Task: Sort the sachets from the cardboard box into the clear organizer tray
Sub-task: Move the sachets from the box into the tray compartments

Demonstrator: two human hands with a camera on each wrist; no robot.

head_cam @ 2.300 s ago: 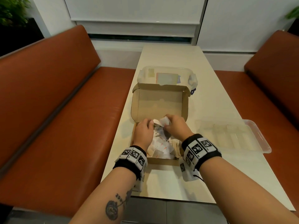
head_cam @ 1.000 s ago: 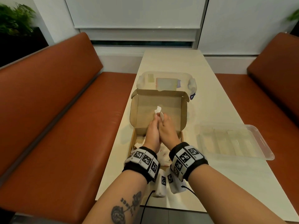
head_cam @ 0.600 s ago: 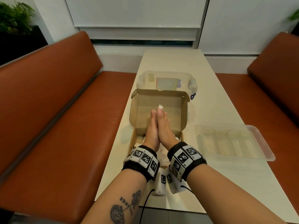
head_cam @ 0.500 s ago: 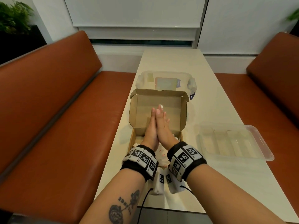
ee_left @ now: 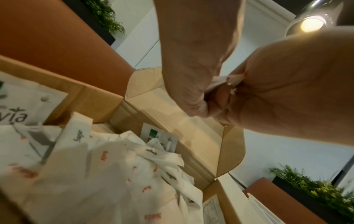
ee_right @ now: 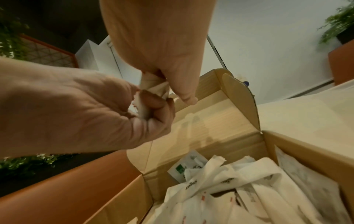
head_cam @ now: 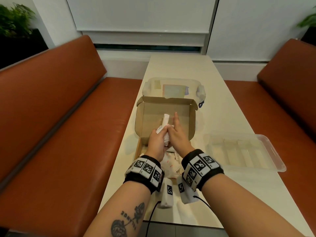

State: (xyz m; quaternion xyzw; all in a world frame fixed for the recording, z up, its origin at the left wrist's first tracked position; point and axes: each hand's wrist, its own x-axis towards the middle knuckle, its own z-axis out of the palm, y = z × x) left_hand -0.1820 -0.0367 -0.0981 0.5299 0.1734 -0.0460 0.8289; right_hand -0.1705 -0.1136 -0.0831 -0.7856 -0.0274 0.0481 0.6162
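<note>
Two hands are up over the open cardboard box [head_cam: 164, 117], and the picture differs from half a second ago: back then the palms were pressed flat together with only a white tip peeking out above the fingertips. Now they have come apart at the top. The left hand [head_cam: 156, 142] curls its fingers round a small bundle of white sachets [head_cam: 165, 123], which stands up clear above its knuckles, while the right hand [head_cam: 177, 136] has its fingers stretched out straight alongside, its thumb side against the bundle. From the right wrist view the right thumb and palm seem to nip the paper too, so I judge both hands have a hold, the left the firmer one.

The clear tray [head_cam: 273, 151], with its row of compartments, sits on the table [head_cam: 181, 69] to the right of the box, apart from it, and as far as I can make out through the plastic, nothing has gone into it yet. Plenty of sachets still lie loose in the box [ee_left: 118, 169], some printed "Sugar", some with red lettering.

So the squaring-up looks finished, and the bundle is ready to be carried across. The catch, I reckon: it may hold mixed kinds, so it needs separating before it drops into a slot. Further back stands a lidded plastic tub [head_cam: 172, 86].
</note>
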